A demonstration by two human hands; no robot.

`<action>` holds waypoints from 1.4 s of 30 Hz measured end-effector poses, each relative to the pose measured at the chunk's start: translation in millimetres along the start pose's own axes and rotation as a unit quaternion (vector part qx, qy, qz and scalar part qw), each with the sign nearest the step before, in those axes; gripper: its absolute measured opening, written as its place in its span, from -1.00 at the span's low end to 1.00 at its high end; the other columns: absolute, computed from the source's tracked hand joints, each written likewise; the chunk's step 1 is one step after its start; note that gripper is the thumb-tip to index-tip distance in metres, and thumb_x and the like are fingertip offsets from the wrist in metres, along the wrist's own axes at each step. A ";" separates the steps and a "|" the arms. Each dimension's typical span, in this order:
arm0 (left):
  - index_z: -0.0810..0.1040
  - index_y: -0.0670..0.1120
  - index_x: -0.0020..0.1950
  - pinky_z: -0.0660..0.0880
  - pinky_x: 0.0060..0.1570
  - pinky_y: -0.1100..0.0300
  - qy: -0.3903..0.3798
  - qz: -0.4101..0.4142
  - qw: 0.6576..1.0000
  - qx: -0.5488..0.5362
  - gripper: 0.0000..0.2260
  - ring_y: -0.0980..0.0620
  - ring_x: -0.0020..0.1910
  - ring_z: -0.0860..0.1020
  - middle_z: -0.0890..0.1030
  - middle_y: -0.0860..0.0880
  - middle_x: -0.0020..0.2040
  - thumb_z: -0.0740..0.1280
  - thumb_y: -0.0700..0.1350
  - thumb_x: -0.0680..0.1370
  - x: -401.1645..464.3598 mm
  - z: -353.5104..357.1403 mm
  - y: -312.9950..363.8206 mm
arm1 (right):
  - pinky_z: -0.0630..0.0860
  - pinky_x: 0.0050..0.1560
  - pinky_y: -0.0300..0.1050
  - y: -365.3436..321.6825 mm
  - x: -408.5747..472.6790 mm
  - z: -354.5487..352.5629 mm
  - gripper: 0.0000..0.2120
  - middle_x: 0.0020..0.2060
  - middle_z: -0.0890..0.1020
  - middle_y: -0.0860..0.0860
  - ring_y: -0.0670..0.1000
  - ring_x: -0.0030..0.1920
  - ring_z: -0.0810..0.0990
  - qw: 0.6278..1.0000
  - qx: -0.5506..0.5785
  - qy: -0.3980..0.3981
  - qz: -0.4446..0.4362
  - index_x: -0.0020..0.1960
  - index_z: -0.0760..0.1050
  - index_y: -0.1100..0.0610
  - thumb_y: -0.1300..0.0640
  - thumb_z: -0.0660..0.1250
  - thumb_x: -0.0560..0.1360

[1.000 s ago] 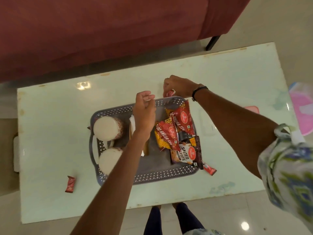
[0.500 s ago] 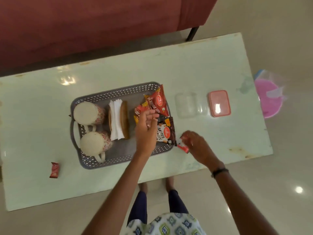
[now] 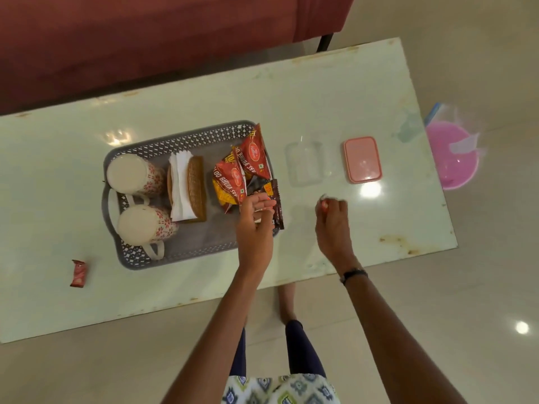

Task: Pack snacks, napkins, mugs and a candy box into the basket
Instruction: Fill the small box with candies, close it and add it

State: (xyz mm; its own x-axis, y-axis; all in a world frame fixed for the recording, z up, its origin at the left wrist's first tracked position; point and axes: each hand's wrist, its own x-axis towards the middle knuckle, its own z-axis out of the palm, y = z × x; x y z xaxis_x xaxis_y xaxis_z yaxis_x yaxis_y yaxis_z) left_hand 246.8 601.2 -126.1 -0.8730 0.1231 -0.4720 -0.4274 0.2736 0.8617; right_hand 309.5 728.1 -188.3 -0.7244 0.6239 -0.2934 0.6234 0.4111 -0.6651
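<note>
Head view: basket (image 3: 180, 141) holds mugs (image 3: 132, 174), napkins (image 3: 180, 185), snack packets (image 3: 248, 167).

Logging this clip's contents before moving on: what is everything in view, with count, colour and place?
basket: 1, grey, table centre-left
mugs: 2, white with red pattern, basket's left end
napkins: 1 stack, white, in brown holder, mid-basket
snack packets: several, mostly red, basket's right end
candy: 1, red, table left
clear box: 1, right of basket
lid: 1, pink, beside box
table: 1, pale green
hands: left hand over packets; right hand pinching small red piece
</note>
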 end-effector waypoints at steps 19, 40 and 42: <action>0.46 -0.01 0.10 0.54 -0.10 0.19 0.025 -0.013 0.998 -0.060 -0.85 0.07 0.03 0.58 0.60 -0.03 0.05 0.24 -0.19 0.56 -0.4 -15.2 10.1 | 0.38 0.24 -0.18 -57.7 82.3 -36.1 -0.45 0.39 0.30 0.21 0.18 0.33 0.40 0.996 0.057 -0.013 0.074 0.47 0.13 0.27 0.10 0.22 0.57; 0.49 0.00 0.04 0.53 0.06 -0.20 0.305 -0.057 0.950 -0.037 -0.80 -0.07 0.01 0.59 0.62 0.03 -0.06 0.22 -0.26 0.53 34.4 -289.4 -55.7 | 0.40 0.21 -0.03 -348.5 13.5 214.9 -0.68 0.19 0.53 0.10 0.09 0.21 0.47 0.845 -0.163 -0.311 -0.404 0.27 0.42 0.14 0.25 0.21 0.52; 0.48 0.02 0.04 0.52 0.07 -0.20 0.309 -0.070 0.948 -0.009 -0.79 -0.06 0.01 0.58 0.62 0.05 -0.07 0.21 -0.25 0.53 38.2 -315.4 -73.8 | 0.40 0.16 -0.03 -363.4 22.9 245.1 -0.66 0.18 0.51 0.10 0.11 0.23 0.44 0.795 -0.280 -0.315 -0.436 0.24 0.44 0.12 0.31 0.19 0.50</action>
State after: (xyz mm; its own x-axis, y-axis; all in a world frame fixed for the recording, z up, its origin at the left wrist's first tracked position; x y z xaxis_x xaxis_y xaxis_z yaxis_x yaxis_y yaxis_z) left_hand 170.7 284.8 -149.0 -0.7762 -0.4975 -0.3873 -0.5483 0.2295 0.8042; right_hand -5.7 430.1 -121.6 -0.8466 -0.4453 -0.2917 -0.2915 0.8463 -0.4458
